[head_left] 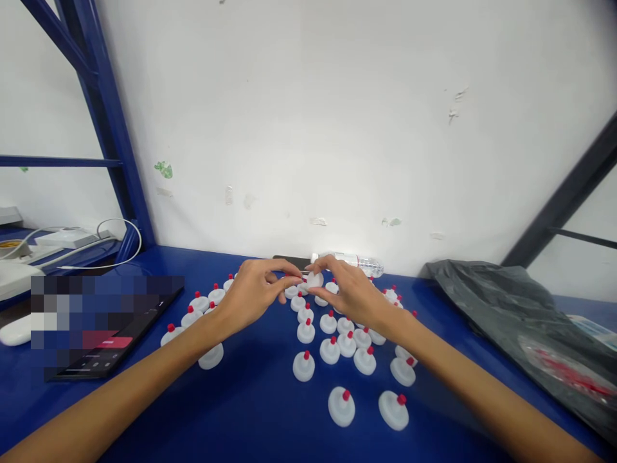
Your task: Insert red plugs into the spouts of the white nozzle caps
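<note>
Several white round plastic discs, each with a small red cap on its raised centre, are spread over the blue tabletop. Between my two hands, above the others, one white disc [315,280] is held tilted on its side. My right hand [351,290] grips its rim between thumb and fingers. From the other side, my left hand [255,290] pinches with thumb and forefinger at the disc's small red cap, which my fingertips mostly cover. Below my hands stand capped discs such as the near white disc [303,368]. More discs lie partly hidden behind my left wrist.
A tablet-like screen [116,341] lies at the left, near a white cable [137,241]. Against the wall rest a clear bottle [369,265] and a dark flat object [289,262]. A grey plastic bag [463,289] with a clear packet of red pieces [563,373] covers the right side.
</note>
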Available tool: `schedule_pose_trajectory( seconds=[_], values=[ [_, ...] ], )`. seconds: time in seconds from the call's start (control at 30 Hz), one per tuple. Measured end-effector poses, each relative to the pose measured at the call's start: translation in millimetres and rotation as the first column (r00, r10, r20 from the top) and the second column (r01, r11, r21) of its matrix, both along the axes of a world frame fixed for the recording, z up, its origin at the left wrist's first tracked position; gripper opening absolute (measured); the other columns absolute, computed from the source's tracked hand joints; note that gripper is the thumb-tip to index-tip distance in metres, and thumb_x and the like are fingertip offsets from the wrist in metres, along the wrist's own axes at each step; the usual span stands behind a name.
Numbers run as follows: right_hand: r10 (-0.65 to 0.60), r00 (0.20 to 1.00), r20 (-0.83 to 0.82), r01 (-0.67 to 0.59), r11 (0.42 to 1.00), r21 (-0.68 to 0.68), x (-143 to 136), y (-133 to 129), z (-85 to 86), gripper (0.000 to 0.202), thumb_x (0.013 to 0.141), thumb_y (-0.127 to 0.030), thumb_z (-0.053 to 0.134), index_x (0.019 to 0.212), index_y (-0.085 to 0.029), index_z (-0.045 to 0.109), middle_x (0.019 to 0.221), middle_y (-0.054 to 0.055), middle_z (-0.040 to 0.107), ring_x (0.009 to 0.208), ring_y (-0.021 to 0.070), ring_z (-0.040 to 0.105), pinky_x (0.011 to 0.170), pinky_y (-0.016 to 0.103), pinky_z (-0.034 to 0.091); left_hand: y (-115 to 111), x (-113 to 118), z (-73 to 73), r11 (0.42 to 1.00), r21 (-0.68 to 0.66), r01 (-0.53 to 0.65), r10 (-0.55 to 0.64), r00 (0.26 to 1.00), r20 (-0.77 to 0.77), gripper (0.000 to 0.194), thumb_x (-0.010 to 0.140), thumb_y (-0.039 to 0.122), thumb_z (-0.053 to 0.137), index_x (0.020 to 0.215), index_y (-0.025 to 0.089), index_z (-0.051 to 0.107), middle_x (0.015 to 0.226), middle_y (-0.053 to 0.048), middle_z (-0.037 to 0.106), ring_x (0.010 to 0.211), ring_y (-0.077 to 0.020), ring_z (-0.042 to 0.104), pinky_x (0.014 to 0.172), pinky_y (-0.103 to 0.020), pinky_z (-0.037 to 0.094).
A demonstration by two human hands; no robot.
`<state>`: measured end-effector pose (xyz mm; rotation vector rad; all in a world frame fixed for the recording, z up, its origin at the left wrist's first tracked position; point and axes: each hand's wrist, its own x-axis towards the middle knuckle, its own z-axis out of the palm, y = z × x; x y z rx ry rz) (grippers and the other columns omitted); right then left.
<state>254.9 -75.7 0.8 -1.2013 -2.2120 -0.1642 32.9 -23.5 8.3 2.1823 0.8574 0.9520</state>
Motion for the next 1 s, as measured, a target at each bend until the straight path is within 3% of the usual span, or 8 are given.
schedule_pose_trajectory(
  seconds=[0.17, 0.33, 0.63, 0.73, 0.83, 0.93, 1.0],
  values=[
    [0.026, 1.000, 0.007, -0.026, 0.999, 0.036, -2, -2, 0.6, 0.026, 0.097, -0.033, 0.064, 0.117, -0.026, 0.048, 0.116, 0.006, 0.068, 0.107, 0.0239, 0.066, 0.087, 0.040, 0.054, -3, 3, -3.8, 0.998, 0.052, 0.046, -0.049, 0.996, 0.070, 0.019, 0.090, 0.040, 0.067, 0.091, 0.023, 0.076, 0.091, 0.000, 0.077, 0.056, -0.0117, 0.065, 0.060, -0.026, 0.050],
    [0.034, 0.999, 0.028, -0.036, 0.997, 0.072, -1, -2, 0.9, 0.023, 0.098, -0.032, 0.063, 0.115, -0.026, 0.050, 0.116, 0.006, 0.068, 0.107, 0.0226, 0.064, 0.087, 0.039, 0.054, -2, 2, -4.8, 0.994, 0.107, -0.008, -0.004, 0.994, 0.112, 0.023, 0.090, 0.044, 0.067, 0.090, 0.023, 0.075, 0.089, -0.001, 0.077, 0.055, -0.0114, 0.063, 0.062, -0.027, 0.051],
    [0.150, 0.974, 0.172, -0.188, 0.955, 0.228, -3, -3, 2.8, 0.011, 0.099, -0.020, 0.061, 0.107, -0.023, 0.054, 0.107, 0.006, 0.072, 0.101, 0.0192, 0.066, 0.091, 0.040, 0.056, 5, 3, -4.5, 0.992, -0.061, 0.109, -0.098, 0.982, 0.160, 0.015, 0.079, 0.033, 0.079, 0.082, 0.020, 0.074, 0.073, 0.002, 0.071, 0.054, -0.0093, 0.060, 0.053, -0.022, 0.046],
    [0.207, 0.963, 0.172, -0.254, 0.910, 0.327, -6, -6, 4.9, 0.010, 0.100, -0.014, 0.056, 0.102, -0.023, 0.054, 0.116, 0.008, 0.072, 0.113, 0.0191, 0.066, 0.096, 0.041, 0.057, 8, 2, -5.1, 0.969, -0.165, 0.182, -0.137, 0.958, 0.251, 0.036, 0.069, 0.032, 0.087, 0.100, 0.021, 0.070, 0.095, -0.001, 0.073, 0.065, -0.0109, 0.065, 0.058, -0.022, 0.050],
    [0.275, 0.949, 0.154, -0.314, 0.870, 0.380, -10, -11, 6.8, 0.014, 0.100, -0.011, 0.055, 0.106, -0.023, 0.055, 0.120, 0.009, 0.073, 0.119, 0.0181, 0.066, 0.103, 0.043, 0.055, 11, -1, -5.7, 0.877, -0.316, 0.362, -0.248, 0.905, 0.346, 0.071, 0.065, 0.026, 0.090, 0.130, 0.028, 0.061, 0.129, -0.007, 0.067, 0.101, -0.0207, 0.070, 0.082, -0.031, 0.058],
    [0.329, 0.932, 0.155, -0.363, 0.856, 0.369, -15, -15, 6.7, 0.020, 0.099, -0.006, 0.054, 0.110, -0.022, 0.056, 0.124, 0.009, 0.072, 0.124, 0.0163, 0.064, 0.111, 0.043, 0.051, 11, -4, -5.7, 0.698, -0.448, 0.558, -0.416, 0.826, 0.380, 0.064, 0.072, 0.024, 0.085, 0.132, 0.022, 0.064, 0.126, -0.011, 0.072, 0.117, -0.0274, 0.066, 0.100, -0.039, 0.052],
    [0.349, 0.926, 0.142, -0.376, 0.855, 0.357, -17, -17, 5.6, 0.022, 0.099, -0.005, 0.055, 0.113, -0.022, 0.057, 0.127, 0.008, 0.071, 0.127, 0.0156, 0.062, 0.114, 0.042, 0.048, 10, -4, -5.1, 0.635, -0.472, 0.612, -0.464, 0.790, 0.401, 0.054, 0.074, 0.023, 0.083, 0.126, 0.018, 0.069, 0.117, -0.012, 0.076, 0.112, -0.0287, 0.069, 0.101, -0.041, 0.052]
  ],
)
